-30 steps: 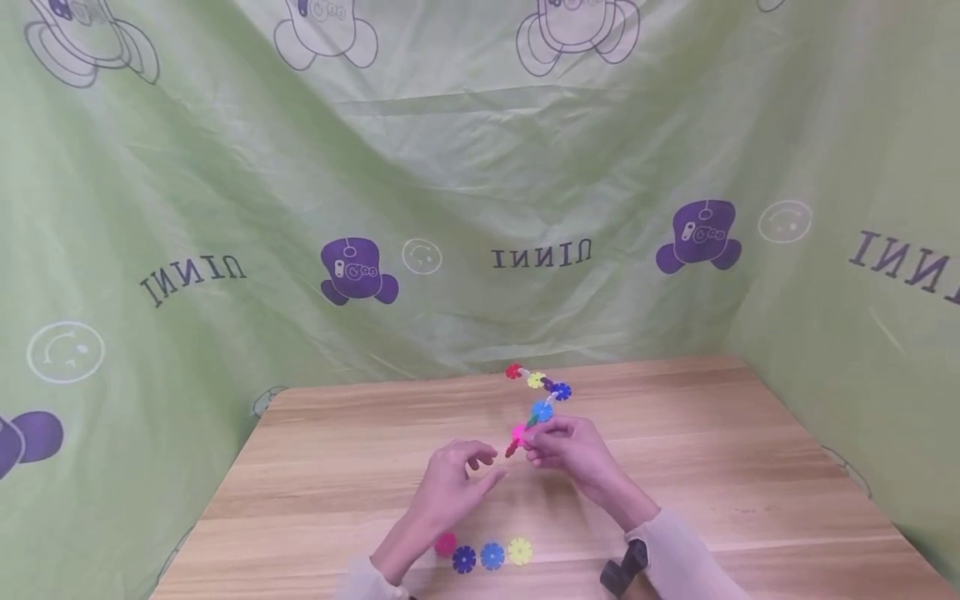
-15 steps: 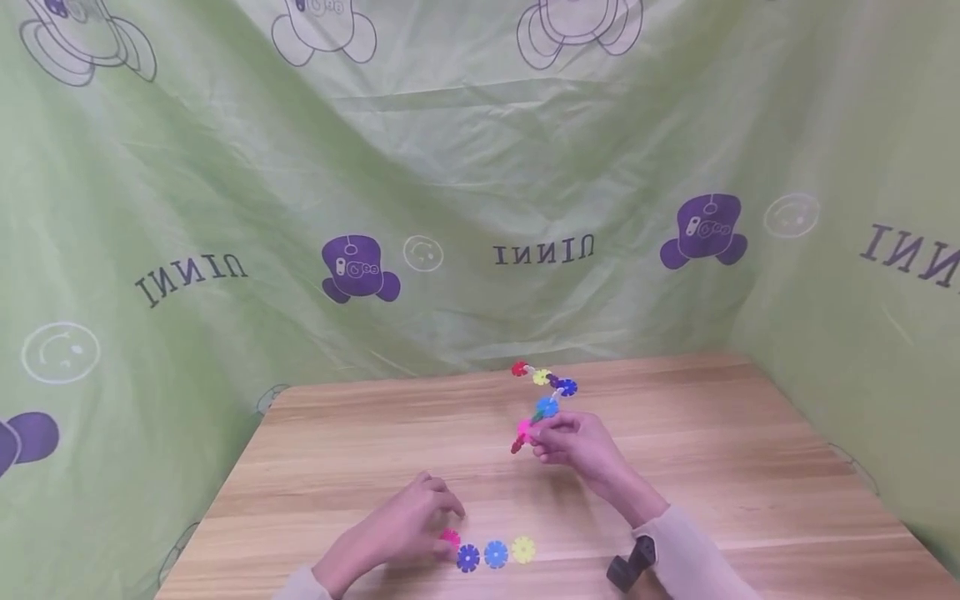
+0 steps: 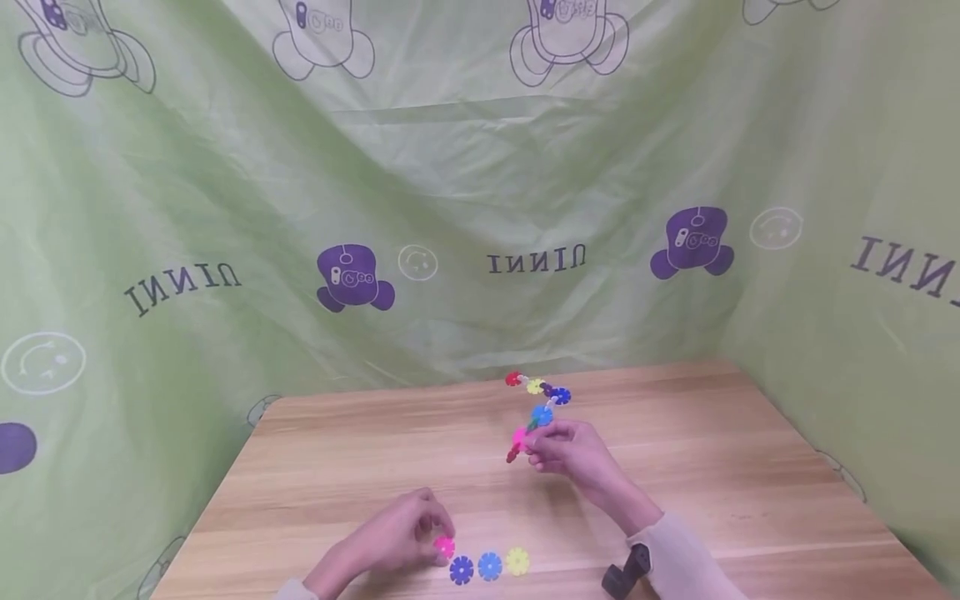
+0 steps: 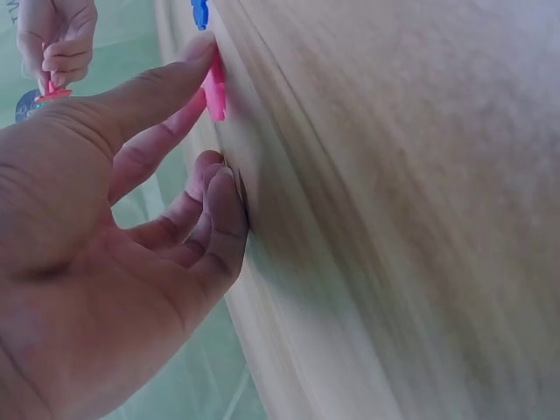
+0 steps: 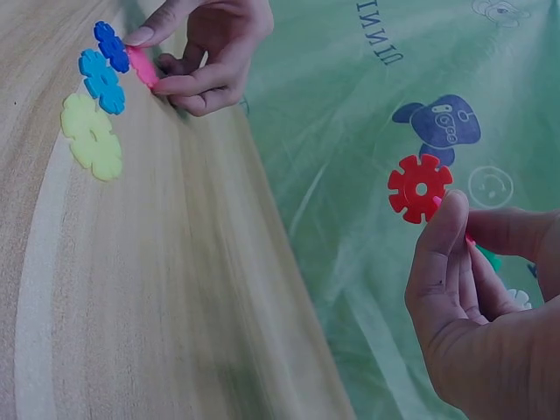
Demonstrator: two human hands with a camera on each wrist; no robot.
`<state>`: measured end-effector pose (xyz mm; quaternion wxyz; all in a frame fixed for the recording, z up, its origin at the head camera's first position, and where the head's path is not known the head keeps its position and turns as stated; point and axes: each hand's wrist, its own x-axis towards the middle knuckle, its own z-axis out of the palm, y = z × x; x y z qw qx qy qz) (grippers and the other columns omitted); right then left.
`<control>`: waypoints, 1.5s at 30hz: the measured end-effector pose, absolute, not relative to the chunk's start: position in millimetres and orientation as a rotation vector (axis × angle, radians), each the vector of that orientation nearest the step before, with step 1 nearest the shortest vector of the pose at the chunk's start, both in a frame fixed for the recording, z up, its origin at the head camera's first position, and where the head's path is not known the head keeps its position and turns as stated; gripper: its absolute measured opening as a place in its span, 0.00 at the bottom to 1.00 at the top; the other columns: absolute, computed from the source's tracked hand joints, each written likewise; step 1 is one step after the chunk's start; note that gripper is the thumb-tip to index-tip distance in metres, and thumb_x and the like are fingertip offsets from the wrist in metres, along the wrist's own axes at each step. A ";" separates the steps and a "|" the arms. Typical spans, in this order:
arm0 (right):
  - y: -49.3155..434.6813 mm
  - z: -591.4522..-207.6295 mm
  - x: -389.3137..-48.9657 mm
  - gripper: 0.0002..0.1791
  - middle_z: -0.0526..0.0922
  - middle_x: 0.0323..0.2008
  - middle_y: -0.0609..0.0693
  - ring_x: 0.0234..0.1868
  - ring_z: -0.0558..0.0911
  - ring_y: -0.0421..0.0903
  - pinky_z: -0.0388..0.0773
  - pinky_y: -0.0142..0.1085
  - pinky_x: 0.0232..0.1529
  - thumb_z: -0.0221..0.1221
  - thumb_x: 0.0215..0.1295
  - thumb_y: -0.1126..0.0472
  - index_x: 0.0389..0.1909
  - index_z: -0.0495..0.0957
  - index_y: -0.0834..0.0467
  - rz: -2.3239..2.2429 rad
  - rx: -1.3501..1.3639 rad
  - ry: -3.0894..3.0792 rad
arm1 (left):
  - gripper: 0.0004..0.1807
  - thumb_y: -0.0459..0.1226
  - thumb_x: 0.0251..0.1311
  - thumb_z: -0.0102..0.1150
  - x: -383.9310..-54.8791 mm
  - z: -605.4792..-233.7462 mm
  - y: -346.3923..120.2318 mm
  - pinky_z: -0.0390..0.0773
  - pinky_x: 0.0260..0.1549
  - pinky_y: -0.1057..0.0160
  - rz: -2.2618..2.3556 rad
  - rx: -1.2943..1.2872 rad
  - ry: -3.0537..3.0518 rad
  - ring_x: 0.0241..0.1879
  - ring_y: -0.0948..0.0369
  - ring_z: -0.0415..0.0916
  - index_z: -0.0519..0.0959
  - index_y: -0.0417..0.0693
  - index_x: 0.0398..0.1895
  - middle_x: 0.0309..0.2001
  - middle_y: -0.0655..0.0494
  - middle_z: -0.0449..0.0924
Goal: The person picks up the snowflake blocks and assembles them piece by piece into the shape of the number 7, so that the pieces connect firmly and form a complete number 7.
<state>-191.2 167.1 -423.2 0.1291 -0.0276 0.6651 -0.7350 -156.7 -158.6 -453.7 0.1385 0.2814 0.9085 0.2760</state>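
My right hand (image 3: 581,458) pinches a chain of interlocked plastic snowflake discs (image 3: 542,414) by a pink disc near its lower end. The chain zigzags up and away from the fingers, in red, yellow, purple, blue, white, light blue and green. In the right wrist view a red notched disc (image 5: 403,186) stands out beyond the thumb. Low on the left, my left hand (image 3: 401,529) pinches a loose pink snowflake disc (image 3: 444,547) between thumb and finger, close over the table. The left wrist view shows this pink disc (image 4: 216,92) edge-on at the thumb tip.
To the right of the left hand a dark blue disc (image 3: 461,570), a light blue disc (image 3: 490,567) and a yellow disc (image 3: 517,562) lie in a row on the wooden table (image 3: 675,483). A green printed cloth (image 3: 450,183) hangs behind and at both sides.
My left hand has moved from beside the chain down and left to the loose pink disc and now pinches it. The right hand and chain have stayed nearly in place.
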 end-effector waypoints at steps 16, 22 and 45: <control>166.7 -430.2 -194.7 0.14 0.91 0.41 0.51 0.40 0.89 0.45 0.90 0.39 0.50 0.63 0.71 0.68 0.53 0.79 0.71 -2.143 -0.085 1.922 | 0.09 0.33 0.55 0.76 -161.3 -451.3 -149.0 0.83 0.31 0.70 1.071 0.701 2.521 0.30 0.70 0.81 0.84 0.54 0.34 0.30 0.64 0.86; 167.8 -426.7 -194.4 0.14 0.91 0.41 0.52 0.39 0.89 0.44 0.90 0.37 0.47 0.63 0.71 0.68 0.53 0.79 0.72 -2.149 -0.094 1.930 | 0.05 0.28 0.63 0.67 -172.2 -439.2 -132.2 0.89 0.30 0.59 1.363 0.576 2.423 0.29 0.54 0.88 0.85 0.43 0.41 0.32 0.51 0.91; 166.7 -425.6 -195.8 0.13 0.90 0.42 0.50 0.40 0.89 0.44 0.90 0.38 0.49 0.64 0.70 0.67 0.52 0.80 0.69 -2.136 -0.090 1.938 | 0.11 0.30 0.67 0.64 -197.1 -421.9 -79.1 0.91 0.43 0.46 1.662 0.463 2.196 0.32 0.58 0.89 0.86 0.34 0.49 0.38 0.41 0.92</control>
